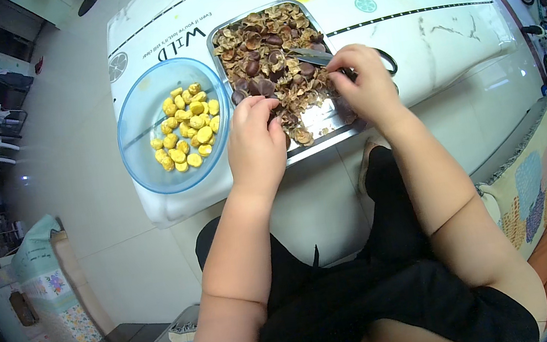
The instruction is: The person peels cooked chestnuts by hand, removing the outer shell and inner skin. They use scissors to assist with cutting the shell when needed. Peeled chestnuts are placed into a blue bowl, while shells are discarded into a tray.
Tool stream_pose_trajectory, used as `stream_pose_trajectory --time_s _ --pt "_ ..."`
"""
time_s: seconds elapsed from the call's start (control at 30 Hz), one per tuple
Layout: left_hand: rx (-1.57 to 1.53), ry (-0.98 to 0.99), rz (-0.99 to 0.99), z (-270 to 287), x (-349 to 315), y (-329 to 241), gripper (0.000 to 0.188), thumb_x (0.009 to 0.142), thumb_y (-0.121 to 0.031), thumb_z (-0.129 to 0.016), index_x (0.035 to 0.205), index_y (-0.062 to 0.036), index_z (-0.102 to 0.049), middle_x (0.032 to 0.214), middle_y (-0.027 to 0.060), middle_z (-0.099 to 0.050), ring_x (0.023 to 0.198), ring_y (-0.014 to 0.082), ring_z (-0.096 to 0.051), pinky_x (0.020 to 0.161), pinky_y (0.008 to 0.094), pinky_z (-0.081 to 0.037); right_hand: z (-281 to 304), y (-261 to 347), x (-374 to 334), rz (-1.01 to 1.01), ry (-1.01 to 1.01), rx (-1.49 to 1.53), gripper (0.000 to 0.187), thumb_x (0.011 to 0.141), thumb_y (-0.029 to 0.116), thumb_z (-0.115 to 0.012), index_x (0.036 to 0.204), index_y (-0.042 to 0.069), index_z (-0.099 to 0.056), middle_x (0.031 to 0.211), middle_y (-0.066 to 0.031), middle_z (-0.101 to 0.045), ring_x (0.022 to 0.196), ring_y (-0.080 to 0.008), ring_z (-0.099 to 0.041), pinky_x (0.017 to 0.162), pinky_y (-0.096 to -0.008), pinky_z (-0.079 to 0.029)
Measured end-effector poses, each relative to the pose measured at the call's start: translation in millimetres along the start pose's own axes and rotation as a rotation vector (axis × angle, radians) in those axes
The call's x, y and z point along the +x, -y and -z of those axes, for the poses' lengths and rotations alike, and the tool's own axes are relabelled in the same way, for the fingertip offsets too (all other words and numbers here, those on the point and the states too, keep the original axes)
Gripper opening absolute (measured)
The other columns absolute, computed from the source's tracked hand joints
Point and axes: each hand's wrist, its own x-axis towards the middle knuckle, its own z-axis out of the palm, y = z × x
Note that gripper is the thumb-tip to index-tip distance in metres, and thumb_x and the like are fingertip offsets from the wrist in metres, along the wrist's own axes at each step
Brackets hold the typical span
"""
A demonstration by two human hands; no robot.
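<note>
- well, we seem partway: yellow kernels (197, 121) lie in the bowl (127, 122)
- brown nuts (252, 68) among shells (278, 13) in the tray (325, 123) look left to do
- our left hand (255, 140) curls, our right hand (366, 83) bends by the scissors (315, 58); we can't tell either grip

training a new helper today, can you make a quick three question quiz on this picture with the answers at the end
1. Multiple choice: what colour are the pieces in the clear, blue-tinted bowl?
a) green
b) yellow
c) red

2. True or false: the bowl stands to the left of the metal tray.

3. Short answer: which of the person's hands is nearer the scissors?

Key
1. b
2. True
3. The right hand
</note>
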Motion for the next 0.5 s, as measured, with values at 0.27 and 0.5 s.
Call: stream_pose_trajectory --time_s 0.27,0.5 --pt "-0.085 0.054 0.087 -1.2 4.6 -3.4 0.023 0.08 0.0 -0.059 0.103 -0.0041 -0.062 0.106 0.0119 -0.058 0.097 0.0318 -0.058 0.083 0.0383 -0.048 8.8 -20.2 -3.7 -0.035 0.013 -0.005 0.021 0.072 0.001 -0.063 0.093 0.005 -0.066 0.106 -0.0095 -0.062 0.106 -0.0301 -0.054 0.095 -0.0385 -0.042" --pt "-0.096 0.087 0.061 -2.2 0.8 -1.3 0.025 0.082 0.0 -0.056 0.106 -0.0031 -0.063 0.111 0.0132 -0.06 0.101 0.0324 -0.059 0.087 0.0377 -0.048 10.3 -19.3 -5.2 -0.092 0.065 -0.099 0.029 0.072 -0.002 -0.062 0.1 0.006 -0.066 0.115 -0.0105 -0.06 0.114 -0.0307 -0.051 0.098 -0.0385 -0.041"
